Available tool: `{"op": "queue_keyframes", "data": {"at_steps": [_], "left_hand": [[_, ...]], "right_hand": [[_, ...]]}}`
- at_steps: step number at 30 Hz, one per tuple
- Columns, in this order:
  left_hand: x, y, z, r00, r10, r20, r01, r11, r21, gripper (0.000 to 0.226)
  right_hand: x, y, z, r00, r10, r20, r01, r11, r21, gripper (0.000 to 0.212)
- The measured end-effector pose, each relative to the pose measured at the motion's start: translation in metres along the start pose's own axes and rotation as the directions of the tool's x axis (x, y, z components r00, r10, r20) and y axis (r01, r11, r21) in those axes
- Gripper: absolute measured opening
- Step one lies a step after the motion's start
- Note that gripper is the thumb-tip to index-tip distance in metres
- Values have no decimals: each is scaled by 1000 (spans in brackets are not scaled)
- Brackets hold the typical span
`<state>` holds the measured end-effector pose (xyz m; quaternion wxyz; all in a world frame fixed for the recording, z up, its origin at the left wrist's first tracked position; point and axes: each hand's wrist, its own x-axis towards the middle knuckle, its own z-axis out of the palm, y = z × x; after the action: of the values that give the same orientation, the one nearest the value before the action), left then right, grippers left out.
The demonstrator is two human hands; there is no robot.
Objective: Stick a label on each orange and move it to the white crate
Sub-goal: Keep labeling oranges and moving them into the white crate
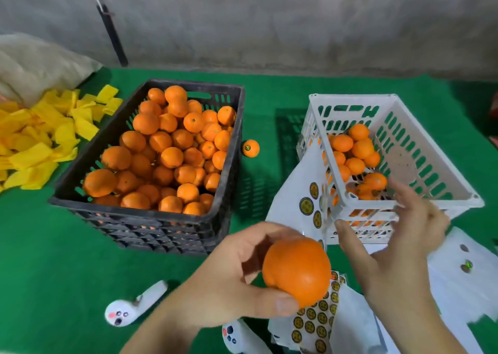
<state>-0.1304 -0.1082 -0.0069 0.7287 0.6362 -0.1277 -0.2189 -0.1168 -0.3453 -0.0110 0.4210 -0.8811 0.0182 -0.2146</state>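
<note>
My left hand grips a large orange low in the middle of the view, above a sheet of round yellow-and-black labels. No label shows on the side of the orange facing me. My right hand hovers just right of it with fingers spread and nothing in it, in front of the white crate. The white crate is tilted and holds several oranges. A black crate on the left is piled with oranges.
One labelled orange lies on the green mat between the crates. White label backing sheets lie around the white crate. Yellow wrappers are heaped at the left. Two white controllers lie near the front edge.
</note>
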Motion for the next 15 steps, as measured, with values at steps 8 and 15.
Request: {"op": "queue_keyframes", "data": {"at_steps": [8, 15], "left_hand": [[-10, 20, 14, 996, -44, 84, 21, 967, 256, 80], [27, 27, 33, 832, -551, -66, 545, 833, -93, 19]], "right_hand": [[-4, -22, -17, 873, -339, 351, 294, 940, 176, 28], [-4, -20, -24, 718, 70, 693, -503, 740, 446, 21]]}}
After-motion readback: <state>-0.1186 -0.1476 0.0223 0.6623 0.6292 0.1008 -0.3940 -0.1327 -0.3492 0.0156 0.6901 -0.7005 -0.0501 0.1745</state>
